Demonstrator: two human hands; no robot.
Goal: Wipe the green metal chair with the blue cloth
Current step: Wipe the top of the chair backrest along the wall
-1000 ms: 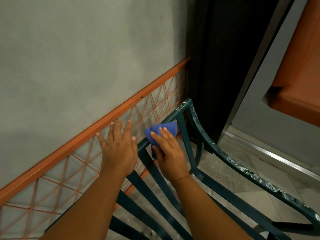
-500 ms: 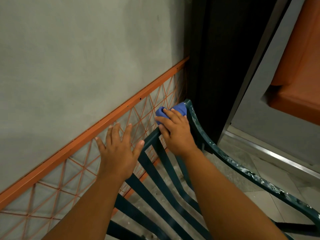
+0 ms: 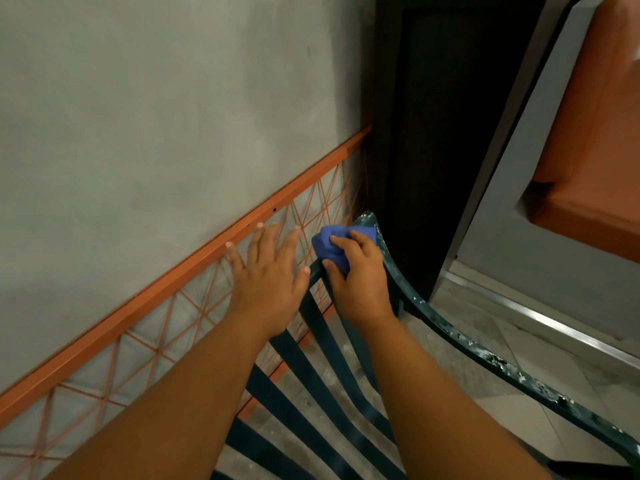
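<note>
While the right hand (image 3: 360, 271) grips the bunched blue cloth (image 3: 329, 249) against the top corner of the green metal chair (image 3: 450, 327), the left hand (image 3: 268, 275) lies flat with fingers spread over the chair's top rail. Behind it runs an orange lattice railing (image 3: 166, 289) along the grey wall (image 3: 138, 116).

text: none readable | labels: none | numbers: none | signs: none

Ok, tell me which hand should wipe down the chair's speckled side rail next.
Right. The right hand already grips the blue cloth at the green chair's top corner, where that rail begins; the left hand is open and empty.
</note>
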